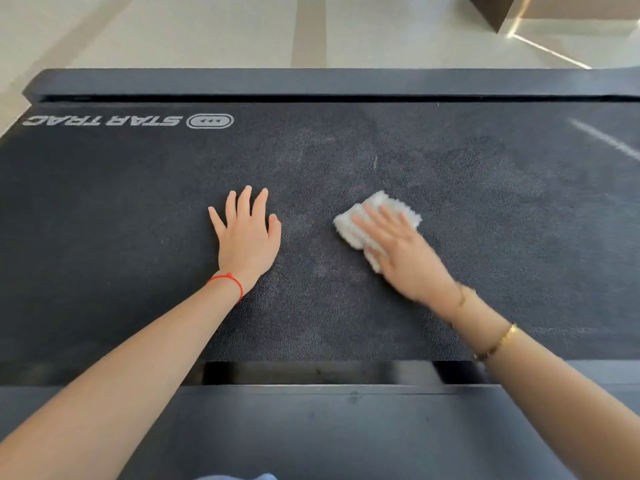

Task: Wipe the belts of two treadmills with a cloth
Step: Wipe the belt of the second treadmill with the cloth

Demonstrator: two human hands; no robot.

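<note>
My right hand (398, 247) presses a white cloth (377, 216) flat-fingered onto the belt (346, 306) to wipe; my left hand (247, 233), spread, holding nothing, braces me.

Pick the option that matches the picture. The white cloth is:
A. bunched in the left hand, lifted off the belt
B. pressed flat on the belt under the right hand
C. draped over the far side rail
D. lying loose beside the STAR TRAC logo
B: the right hand lies with straight fingers on the white cloth, flat on the belt; the left hand rests bare on the belt.
</note>
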